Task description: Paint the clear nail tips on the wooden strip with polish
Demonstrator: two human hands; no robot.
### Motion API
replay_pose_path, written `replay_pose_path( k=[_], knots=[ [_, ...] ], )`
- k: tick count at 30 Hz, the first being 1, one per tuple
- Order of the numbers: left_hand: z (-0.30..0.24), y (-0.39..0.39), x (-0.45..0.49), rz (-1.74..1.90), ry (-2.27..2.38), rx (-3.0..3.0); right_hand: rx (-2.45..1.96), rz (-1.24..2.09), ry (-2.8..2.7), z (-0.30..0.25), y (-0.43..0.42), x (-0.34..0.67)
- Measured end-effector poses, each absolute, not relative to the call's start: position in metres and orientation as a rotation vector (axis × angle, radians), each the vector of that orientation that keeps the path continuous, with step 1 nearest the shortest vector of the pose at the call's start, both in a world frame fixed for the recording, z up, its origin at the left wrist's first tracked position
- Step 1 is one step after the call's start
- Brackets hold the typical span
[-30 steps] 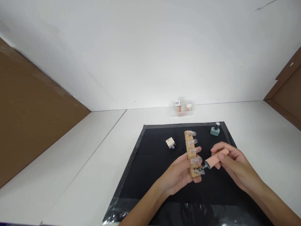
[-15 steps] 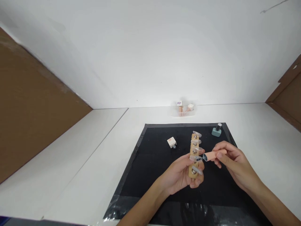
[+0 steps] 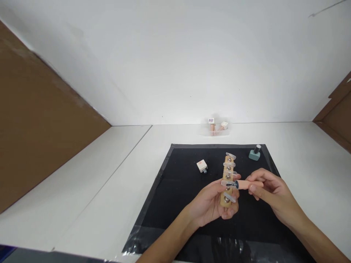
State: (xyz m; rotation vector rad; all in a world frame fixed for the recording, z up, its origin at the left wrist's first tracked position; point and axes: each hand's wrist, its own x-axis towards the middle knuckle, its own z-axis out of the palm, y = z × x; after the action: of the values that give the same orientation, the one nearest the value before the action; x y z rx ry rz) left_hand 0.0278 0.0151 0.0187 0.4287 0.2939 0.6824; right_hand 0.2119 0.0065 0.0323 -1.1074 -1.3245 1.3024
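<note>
My left hand (image 3: 210, 206) grips a wooden strip (image 3: 227, 180) by its near end; several clear false nails stick out of it on metal studs. My right hand (image 3: 270, 191) pinches a peach-coloured brush cap (image 3: 248, 184), held level, with its dark brush tip touching one of the middle nails on the strip. Both hands hover over a black mat (image 3: 178, 193).
On the mat lie a small white bottle (image 3: 202, 166) on its side and an upright teal polish bottle (image 3: 255, 153) with a dark cap at the far right corner. Two small bottles (image 3: 217, 126) stand against the white back wall. Brown panels flank the white table.
The brush tip moved from the nearest nail up the strip to a middle nail. The strip turned more upright in my left hand.
</note>
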Motion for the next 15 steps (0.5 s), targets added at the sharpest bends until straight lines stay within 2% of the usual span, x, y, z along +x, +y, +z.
replay_pose_path(
  k=[8,15],
  knots=[
    [0.017,0.015,0.027,0.673,0.304,0.428,-1.102,0.976,-1.537,0.037,0.001,0.210],
    [0.020,0.015,0.028,0.679,0.307,0.434,-1.063,0.840,-1.632,0.044,0.001,0.208]
  ],
)
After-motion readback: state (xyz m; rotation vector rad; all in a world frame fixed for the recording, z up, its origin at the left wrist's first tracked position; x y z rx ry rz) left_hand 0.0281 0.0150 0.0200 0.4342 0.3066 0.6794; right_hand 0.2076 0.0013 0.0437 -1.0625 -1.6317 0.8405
